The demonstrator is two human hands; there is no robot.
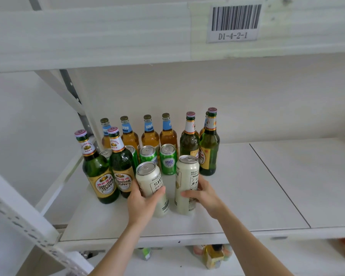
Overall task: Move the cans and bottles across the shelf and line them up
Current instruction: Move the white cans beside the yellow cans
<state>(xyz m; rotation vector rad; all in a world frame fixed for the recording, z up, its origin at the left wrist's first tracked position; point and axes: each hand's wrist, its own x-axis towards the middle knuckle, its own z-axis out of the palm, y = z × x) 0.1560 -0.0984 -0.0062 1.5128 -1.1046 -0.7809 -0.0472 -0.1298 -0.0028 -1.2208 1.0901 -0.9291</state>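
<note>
Both hands grip tall white cans on the shelf (247, 186): left hand (141, 202) holds the tilted left can (150, 182), right hand (203, 194) the upright right can (186, 176).

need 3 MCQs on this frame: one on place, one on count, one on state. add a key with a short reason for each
1. Where do the green cans stand?
A. Behind the white cans, in front of the amber bottles
B. On the floor
C. Stacked on top of the bottles

2. How many white cans are there?
A. One
B. Two
C. Four

3. What are the hands doing?
A. Both are open and hold nothing
B. Each grips a white can
C. Both pinch one bottle cap

Key:
1 A: the green cans form the row between the white cans and the amber bottles.
2 B: one is in the left hand and one in the right hand; no other white can shows.
3 B: the fingers of each hand curl round its can.
</note>
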